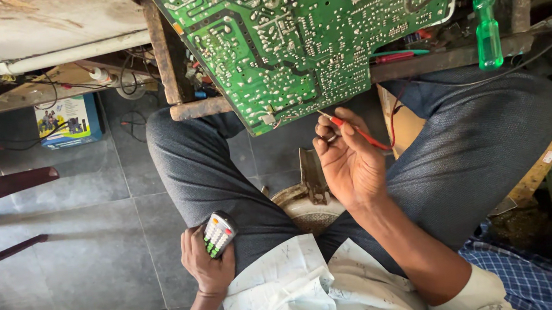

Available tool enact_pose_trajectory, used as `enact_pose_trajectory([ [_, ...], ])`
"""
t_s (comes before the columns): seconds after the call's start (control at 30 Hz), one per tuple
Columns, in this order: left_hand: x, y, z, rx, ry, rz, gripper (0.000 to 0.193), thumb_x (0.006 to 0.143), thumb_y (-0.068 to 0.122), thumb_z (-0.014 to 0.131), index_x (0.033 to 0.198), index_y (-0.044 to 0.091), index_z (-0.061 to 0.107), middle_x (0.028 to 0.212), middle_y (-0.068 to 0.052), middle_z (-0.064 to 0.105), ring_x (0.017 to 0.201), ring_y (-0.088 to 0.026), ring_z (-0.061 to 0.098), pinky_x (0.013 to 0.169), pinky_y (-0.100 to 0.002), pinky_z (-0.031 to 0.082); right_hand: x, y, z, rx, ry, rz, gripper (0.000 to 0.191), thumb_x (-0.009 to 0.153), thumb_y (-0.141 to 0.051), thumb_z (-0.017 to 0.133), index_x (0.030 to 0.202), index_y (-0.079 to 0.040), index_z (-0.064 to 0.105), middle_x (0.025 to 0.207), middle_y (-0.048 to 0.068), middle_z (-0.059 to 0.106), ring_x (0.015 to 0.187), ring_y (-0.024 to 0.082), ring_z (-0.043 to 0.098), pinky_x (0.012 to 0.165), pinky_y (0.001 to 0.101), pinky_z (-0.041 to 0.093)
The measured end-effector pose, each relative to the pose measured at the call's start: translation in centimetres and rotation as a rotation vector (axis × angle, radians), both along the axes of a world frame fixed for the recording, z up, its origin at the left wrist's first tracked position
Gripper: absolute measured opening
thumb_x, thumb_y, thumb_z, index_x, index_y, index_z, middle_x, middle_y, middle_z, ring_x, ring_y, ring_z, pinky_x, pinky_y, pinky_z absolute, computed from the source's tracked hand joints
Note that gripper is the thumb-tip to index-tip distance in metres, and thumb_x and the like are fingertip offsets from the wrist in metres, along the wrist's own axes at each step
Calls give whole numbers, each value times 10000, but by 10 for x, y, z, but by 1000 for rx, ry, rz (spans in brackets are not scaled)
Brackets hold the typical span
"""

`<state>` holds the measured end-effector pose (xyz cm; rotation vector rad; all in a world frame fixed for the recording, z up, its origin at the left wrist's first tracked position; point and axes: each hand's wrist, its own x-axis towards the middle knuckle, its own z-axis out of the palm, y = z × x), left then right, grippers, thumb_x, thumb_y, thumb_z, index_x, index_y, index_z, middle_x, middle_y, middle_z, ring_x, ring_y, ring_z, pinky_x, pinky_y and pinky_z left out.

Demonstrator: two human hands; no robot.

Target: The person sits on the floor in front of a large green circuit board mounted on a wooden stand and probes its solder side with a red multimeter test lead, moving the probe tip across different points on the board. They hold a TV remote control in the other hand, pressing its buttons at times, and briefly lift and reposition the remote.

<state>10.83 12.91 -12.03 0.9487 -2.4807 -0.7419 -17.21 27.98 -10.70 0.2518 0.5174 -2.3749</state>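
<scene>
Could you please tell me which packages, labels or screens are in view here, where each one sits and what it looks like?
Small box: on the floor at upper left under the bench, rectangular, blue and green with a picture on its front.
Sticker: on the yellowish strip at right, small, white, rectangular.
Screens: none visible; the remote in the left hand shows only coloured buttons.

A single head camera looks steeply down, close over the seated person's lap, taking in the board [311, 33] at the top edge and the floor [95, 265] at the left.
</scene>
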Motion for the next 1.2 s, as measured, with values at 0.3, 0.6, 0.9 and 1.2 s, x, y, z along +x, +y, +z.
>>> enact_pose_trajectory([
  [0.3, 2, 0, -3, 1, -21, 13, 442, 695, 187, 711, 1064, -29, 600, 968, -199, 584, 872, -398, 572, 781, -484, 466, -2, -3, 0, -36, -60, 0, 269, 1041, -98, 662, 1301, -31, 645, 1216, 141, 691, 1121, 220, 628, 931, 342, 495],
  [0.6, 1, 1, -3, -12, -6, 3, 423, 705, 151, 707, 1076, -26, 605, 990, -198, 594, 898, -404, 575, 803, -482, 470, -2, -4, -2, -73, -80, 14, 271, 1036, -100, 671, 1300, -48, 649, 1229, 123, 666, 1111, 210, 605, 923, 325, 489],
  [0.9, 2, 1, -3, -18, -7, 2, 431, 706, 160, 700, 1078, -31, 592, 998, -207, 587, 916, -417, 575, 816, -488, 472, -1, -5, -1, -99, -102, 20, 267, 1037, -92, 669, 1299, -45, 649, 1227, 124, 658, 1106, 211, 592, 915, 315, 488],
  [1.2, 3, 2, -5, -19, -4, 1, 420, 715, 169, 700, 1073, -25, 596, 1001, -203, 595, 909, -403, 579, 807, -483, 475, 0, -5, -3, -119, -138, 16, 268, 1036, -87, 669, 1300, -48, 648, 1223, 128, 646, 1101, 204, 579, 912, 300, 489],
])
